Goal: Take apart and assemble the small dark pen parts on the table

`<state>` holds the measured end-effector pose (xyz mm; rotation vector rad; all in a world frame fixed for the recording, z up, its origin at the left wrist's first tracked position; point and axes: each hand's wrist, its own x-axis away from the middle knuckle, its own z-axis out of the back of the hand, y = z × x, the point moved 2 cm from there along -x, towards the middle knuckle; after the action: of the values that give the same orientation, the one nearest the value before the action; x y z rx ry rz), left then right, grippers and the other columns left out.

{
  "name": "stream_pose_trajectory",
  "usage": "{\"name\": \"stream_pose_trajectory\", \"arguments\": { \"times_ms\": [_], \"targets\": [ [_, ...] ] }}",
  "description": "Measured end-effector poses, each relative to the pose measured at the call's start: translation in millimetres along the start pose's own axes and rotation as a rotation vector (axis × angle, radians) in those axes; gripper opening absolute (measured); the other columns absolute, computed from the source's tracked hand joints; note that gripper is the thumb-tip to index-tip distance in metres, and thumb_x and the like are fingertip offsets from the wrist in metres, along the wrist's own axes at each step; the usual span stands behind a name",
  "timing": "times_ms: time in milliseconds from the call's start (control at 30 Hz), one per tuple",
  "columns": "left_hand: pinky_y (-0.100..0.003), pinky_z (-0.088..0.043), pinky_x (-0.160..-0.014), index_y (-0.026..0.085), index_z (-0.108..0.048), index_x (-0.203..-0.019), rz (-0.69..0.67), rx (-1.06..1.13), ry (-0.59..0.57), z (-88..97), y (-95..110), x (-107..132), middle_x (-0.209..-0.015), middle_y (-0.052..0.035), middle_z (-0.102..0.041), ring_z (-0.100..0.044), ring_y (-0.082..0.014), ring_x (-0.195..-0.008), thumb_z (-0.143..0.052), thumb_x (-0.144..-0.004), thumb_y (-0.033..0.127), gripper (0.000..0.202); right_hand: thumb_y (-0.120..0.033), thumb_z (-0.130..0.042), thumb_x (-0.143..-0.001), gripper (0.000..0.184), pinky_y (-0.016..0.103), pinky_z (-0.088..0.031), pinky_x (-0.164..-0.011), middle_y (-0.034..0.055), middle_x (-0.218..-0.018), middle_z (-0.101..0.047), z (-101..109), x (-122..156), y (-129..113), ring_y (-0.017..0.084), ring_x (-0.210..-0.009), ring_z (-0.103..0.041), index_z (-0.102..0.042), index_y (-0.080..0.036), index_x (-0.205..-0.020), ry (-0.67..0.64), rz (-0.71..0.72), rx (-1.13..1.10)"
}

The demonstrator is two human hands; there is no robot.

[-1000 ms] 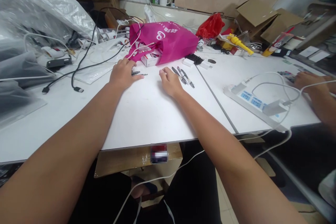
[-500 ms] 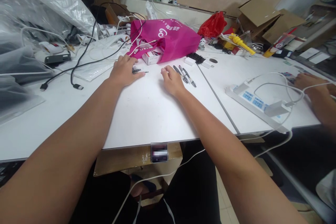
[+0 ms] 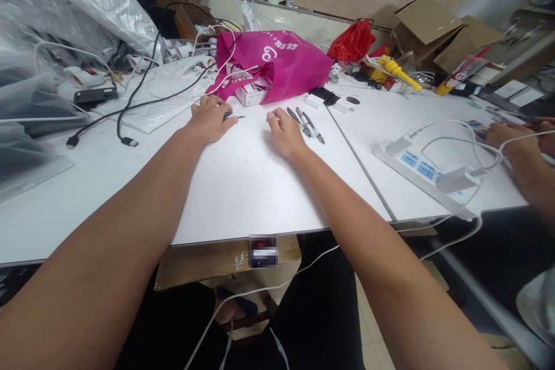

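Where the left hand [image 3: 210,119] is resting: on the white table [image 3: 243,185], with its fingers lying over a slim dark item [image 3: 228,114], whose thin tip is showing past the thumb; whether they are grasping it, I cannot tell.
Right hand [image 3: 285,133]: thumb and forefinger are resting close together; I cannot tell whether they are pinching anything.
Pens [image 3: 313,128]: lying just beside the right hand, on its outer side.
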<state>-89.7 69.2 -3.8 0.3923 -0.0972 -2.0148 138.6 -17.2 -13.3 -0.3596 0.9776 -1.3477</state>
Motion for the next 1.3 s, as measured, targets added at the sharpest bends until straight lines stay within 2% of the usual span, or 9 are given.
{"name": "stream_pose_trajectory", "arguments": {
  "times_ms": [167,300,400,533,767,933,1033,1133,1300],
  "targets": [
    [-0.063,-0.04,-0.126,0.025,-0.071,-0.141,-0.019,0.058,0.08,2.7,0,1,-0.156,-0.0199,-0.059,-0.046,-0.0431,-0.151,-0.06,-0.102,0.052,0.049,-0.066,-0.041,-0.111,0.044,0.049,-0.053,-0.107,0.0073,-0.095,-0.07,3,1,-2,0.03,-0.101,-0.068,-0.062,-0.027,-0.107,0.002,0.0,-0.01],
    [-0.066,-0.043,-0.123,0.025,-0.075,-0.13,-0.047,0.105,0.13,-0.5,-4,-2,-0.146,-0.02,-0.064,-0.05,-0.0439,-0.147,-0.068,-0.098,0.046,0.039,-0.065,-0.043,-0.111,0.042,0.049,-0.053,-0.109,0.0066,-0.093,-0.069,3,2,-3,0.03,-0.101,-0.068,-0.062,-0.028,-0.106,0.003,-0.011,-0.024],
    [-0.068,-0.043,-0.123,0.026,-0.076,-0.124,-0.049,0.13,0.152,-3.6,-8,-4,-0.14,-0.0192,-0.067,-0.051,-0.0451,-0.145,-0.071,-0.096,0.049,0.037,-0.065,-0.044,-0.11,0.042,0.049,-0.053,-0.11,0.0065,-0.093,-0.069,3,2,-3,0.03,-0.104,-0.068,-0.062,-0.028,-0.104,0.005,-0.012,-0.039],
    [-0.062,-0.046,-0.122,0.03,-0.076,-0.121,-0.072,0.149,0.209,-4.5,-14,-6,-0.132,-0.0145,-0.07,-0.055,-0.0415,-0.137,-0.075,-0.091,0.052,0.037,-0.064,-0.045,-0.11,0.041,0.049,-0.053,-0.11,0.007,-0.093,-0.069,2,1,-3,0.03,-0.104,-0.067,-0.061,-0.028,-0.102,0.005,-0.016,-0.046],
    [-0.061,-0.049,-0.119,0.026,-0.077,-0.115,-0.051,0.149,0.221,-4.5,-18,-7,-0.123,-0.0152,-0.072,-0.059,-0.0407,-0.131,-0.079,-0.088,0.058,0.042,-0.059,-0.044,-0.112,0.038,0.049,-0.052,-0.11,0.008,-0.099,-0.071,2,2,-4,0.029,-0.103,-0.067,-0.061,-0.027,-0.101,0.006,-0.011,-0.033],
    [-0.061,-0.05,-0.118,0.026,-0.077,-0.111,-0.051,0.143,0.234,-5.5,-18,-7,-0.121,-0.0149,-0.074,-0.061,-0.0395,-0.13,-0.077,-0.088,0.059,0.039,-0.064,-0.048,-0.11,0.04,0.047,-0.053,-0.109,0.0053,-0.095,-0.069,2,1,-3,0.028,-0.106,-0.069,-0.061,-0.027,-0.103,0.034,-0.037,-0.092],
    [-0.062,-0.05,-0.116,0.025,-0.077,-0.11,-0.053,0.148,0.228,-6.3,-20,-8,-0.122,-0.0155,-0.075,-0.061,-0.0398,-0.13,-0.078,-0.089,0.058,0.039,-0.065,-0.046,-0.111,0.039,0.042,-0.056,-0.1,0.0013,-0.085,-0.066,1,-2,1,0.024,-0.095,-0.07,-0.059,-0.028,-0.106,0.083,-0.104,-0.195],
    [-0.06,-0.049,-0.113,0.025,-0.076,-0.105,-0.05,0.181,0.226,-6.2,-22,-10,-0.121,-0.0152,-0.075,-0.061,-0.0395,-0.127,-0.083,-0.087,0.056,0.036,-0.059,-0.046,-0.113,0.033,0.03,-0.056,-0.077,-0.0031,-0.074,-0.062,1,-4,2,0.017,-0.074,-0.064,-0.054,-0.029,-0.103,0.137,-0.22,-0.352],
    [-0.057,-0.042,-0.111,0.02,-0.074,-0.115,-0.049,0.195,0.28,6.1,-9,-4,-0.128,-0.0128,-0.073,-0.056,-0.0349,-0.13,-0.083,-0.092,0.059,0.046,-0.038,-0.047,-0.115,0.021,0.019,-0.032,-0.044,-0.0072,-0.066,-0.059,5,-3,-10,0.01,-0.049,-0.044,-0.048,-0.027,-0.096,0.156,-0.526,-0.664]
  ]
}}
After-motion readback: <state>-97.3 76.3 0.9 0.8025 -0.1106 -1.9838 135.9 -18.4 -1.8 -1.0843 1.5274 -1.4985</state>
